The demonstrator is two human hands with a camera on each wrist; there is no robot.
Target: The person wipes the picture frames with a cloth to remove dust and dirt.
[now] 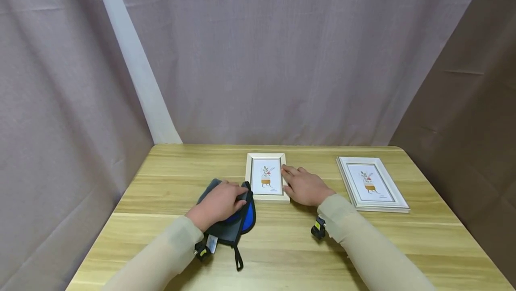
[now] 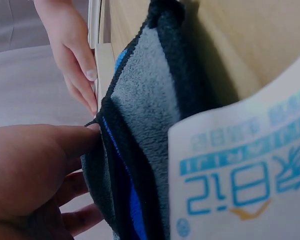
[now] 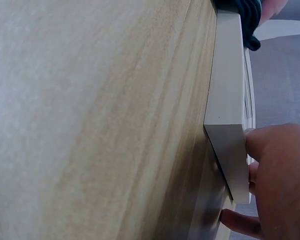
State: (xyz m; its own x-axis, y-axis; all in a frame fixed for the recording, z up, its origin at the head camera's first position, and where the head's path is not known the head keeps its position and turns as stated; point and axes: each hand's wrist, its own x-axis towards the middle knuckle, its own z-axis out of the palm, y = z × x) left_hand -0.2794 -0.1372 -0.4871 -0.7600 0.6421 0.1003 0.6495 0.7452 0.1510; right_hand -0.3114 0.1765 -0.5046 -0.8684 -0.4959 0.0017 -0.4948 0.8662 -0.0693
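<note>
A folded grey-and-blue cleaning cloth [image 1: 227,233] with black edging, a hanging loop and a white label [image 2: 240,170] lies at the lower left of the picture frame. My left hand [image 1: 219,202] holds it, the thumb pinching its edge in the left wrist view. The cloth's right end touches the frame's lower left side. Flat on the table, the cream picture frame [image 1: 268,198] shows a print of a plant in an orange pot. My right hand [image 1: 307,188] rests on the frame's right edge with its fingers extended, the thumb near the lower corner.
A second picture frame, white [image 1: 350,188], lies to the right of my right hand, perhaps stacked on another. The wooden table [image 1: 290,246] ends at grey curtains [image 1: 282,58] behind and at the sides. Small cameras sit on both wrists.
</note>
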